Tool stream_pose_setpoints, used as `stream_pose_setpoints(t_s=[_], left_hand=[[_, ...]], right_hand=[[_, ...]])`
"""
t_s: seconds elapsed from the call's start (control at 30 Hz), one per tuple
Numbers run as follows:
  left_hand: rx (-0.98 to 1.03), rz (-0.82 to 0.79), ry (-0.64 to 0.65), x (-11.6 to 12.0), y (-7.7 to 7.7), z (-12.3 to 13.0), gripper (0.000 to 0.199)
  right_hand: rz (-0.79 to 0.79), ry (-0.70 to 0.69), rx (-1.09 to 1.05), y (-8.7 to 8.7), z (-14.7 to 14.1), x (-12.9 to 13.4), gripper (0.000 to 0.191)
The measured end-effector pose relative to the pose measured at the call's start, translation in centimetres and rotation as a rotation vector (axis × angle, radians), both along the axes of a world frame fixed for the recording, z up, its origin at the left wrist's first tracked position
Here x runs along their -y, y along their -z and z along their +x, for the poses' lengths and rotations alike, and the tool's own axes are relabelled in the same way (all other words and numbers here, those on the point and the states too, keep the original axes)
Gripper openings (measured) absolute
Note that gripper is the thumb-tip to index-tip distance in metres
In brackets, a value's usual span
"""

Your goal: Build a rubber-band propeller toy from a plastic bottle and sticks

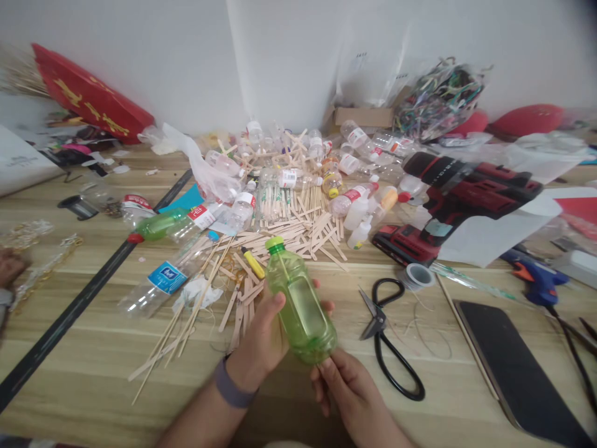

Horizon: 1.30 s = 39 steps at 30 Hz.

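Observation:
A transparent green plastic bottle with a yellow-green cap is tilted over the table, cap pointing away from me. My left hand, with a purple band at the wrist, wraps around its side. Just under the bottle's base, the fingers of my right hand are pinched together against it; whatever they grip is hidden. A thin pale line shows inside the bottle near the neck. To the right lie black-handled scissors, blades partly apart. Beyond the bottle, a yellow-handled tool rests beside loose wooden craft sticks.
A red and black cordless drill stands at right, near a small grey cup, a phone and a blue glue gun. Several plastic bottles and thin skewers lie left. Another person's hand is at the left edge.

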State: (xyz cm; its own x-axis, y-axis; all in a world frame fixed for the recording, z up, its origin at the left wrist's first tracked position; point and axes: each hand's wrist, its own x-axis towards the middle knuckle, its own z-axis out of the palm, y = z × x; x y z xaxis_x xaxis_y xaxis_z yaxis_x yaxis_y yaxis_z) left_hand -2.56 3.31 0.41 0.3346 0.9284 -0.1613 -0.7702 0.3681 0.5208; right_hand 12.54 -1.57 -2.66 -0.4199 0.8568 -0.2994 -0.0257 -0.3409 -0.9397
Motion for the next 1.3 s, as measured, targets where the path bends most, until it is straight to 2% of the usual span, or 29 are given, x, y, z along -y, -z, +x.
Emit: stream_pose_setpoints(t_s=[0.23,0.37,0.57,0.7,0.9,0.97,1.03,1.1,1.2,1.3], left_hand=[[0.116,-0.016,0.049,0.1,0.9,0.6,0.045],[0.176,-0.047,0.081,0.3,1.3,0.9,0.05],[0.218,-0.041,0.269,0.5,2.0,0.8,0.068],[0.225,-0.013,0.255,0.7,1.9,0.8,0.065],[0.263,-0.036,0.303,0.9,2.3,0.5,0.057],[0.284,-0.043,0.309,0.8,2.5,0.4,0.059],[0.306,-0.016,0.309,0.8,2.6,0.4,0.064],[0.325,0.016,0.319,0.9,2.6,0.4,0.067],[0.348,0.032,0.394,1.2,2.4,0.6,0.071],[0.329,0.042,0.451,1.4,2.5,0.7,0.074]], right_hand=[[-0.12,-0.04,-0.084,0.5,-0.2,0.2,0.064],[-0.207,-0.09,-0.185,0.9,-0.3,0.3,0.062],[-0.276,-0.125,-0.323,1.6,-0.5,0.6,0.057],[-0.284,-0.156,-0.35,1.7,-0.5,0.6,0.057],[-0.291,-0.209,-0.32,1.3,-0.4,0.4,0.058],[-0.257,-0.237,-0.249,1.0,0.0,-0.1,0.059],[-0.17,-0.192,-0.131,0.4,0.8,-1.1,0.059],[-0.067,-0.067,-0.027,-0.4,1.7,-2.5,0.055],[0.056,0.122,0.016,-2.0,2.6,-4.6,0.051],[0.143,0.094,-0.024,-3.4,2.4,-5.6,0.045]])
